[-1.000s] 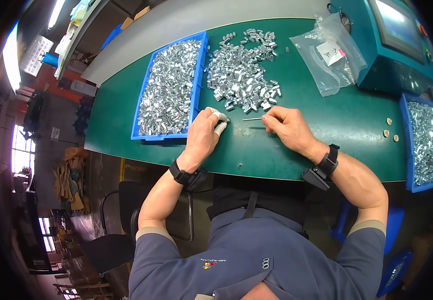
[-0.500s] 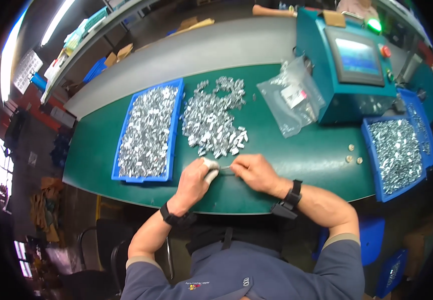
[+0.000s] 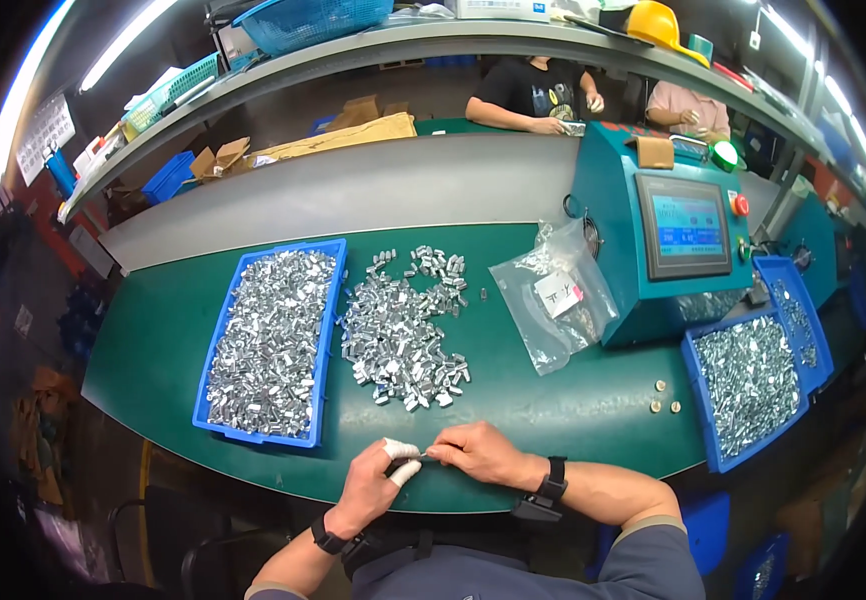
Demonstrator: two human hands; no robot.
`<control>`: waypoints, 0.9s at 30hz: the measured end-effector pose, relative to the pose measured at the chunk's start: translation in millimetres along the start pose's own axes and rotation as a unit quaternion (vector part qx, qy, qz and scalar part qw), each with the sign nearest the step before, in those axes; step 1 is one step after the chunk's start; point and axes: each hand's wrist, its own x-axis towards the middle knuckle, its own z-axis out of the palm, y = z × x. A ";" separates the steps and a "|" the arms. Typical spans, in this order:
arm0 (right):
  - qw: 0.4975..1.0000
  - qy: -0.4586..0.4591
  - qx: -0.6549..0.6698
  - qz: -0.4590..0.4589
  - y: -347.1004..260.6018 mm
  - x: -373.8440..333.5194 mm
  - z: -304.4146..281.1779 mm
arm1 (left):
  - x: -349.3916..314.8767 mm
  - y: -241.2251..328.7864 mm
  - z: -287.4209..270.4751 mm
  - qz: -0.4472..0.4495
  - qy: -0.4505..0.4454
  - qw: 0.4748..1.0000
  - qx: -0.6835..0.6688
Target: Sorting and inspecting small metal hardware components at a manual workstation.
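My left hand (image 3: 365, 487), its thumb and index finger wrapped in white coverings, is closed in a pinch near the table's front edge. My right hand (image 3: 485, 455) pinches from the other side, its fingertips almost meeting the left ones. Between them shows a thin metal piece (image 3: 423, 456), mostly hidden by the fingers; its exact kind is too small to tell. Just beyond the hands lies a loose pile of small silvery metal parts (image 3: 398, 335). Left of that pile, a blue tray (image 3: 329, 345) is full of similar parts.
On the green table (image 3: 543, 420) lie a clear plastic bag (image 3: 543, 325) with parts and several small brass-coloured pieces (image 3: 656, 406). A teal machine with a screen (image 3: 686, 226) stands at right, beside another blue tray (image 3: 715, 440) of metal parts. A shelf (image 3: 423, 35) crosses above; two people sit beyond.
The view has tilted up, so the table sits lower and the shelf and people beyond show. My hands have drawn closer together, and less of the thin metal piece is visible.
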 end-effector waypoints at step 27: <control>0.998 -0.036 0.052 -0.025 3.4 3.5 2.0 | -15.5 -9.8 19.7 0.058 0.110 0.992 -0.028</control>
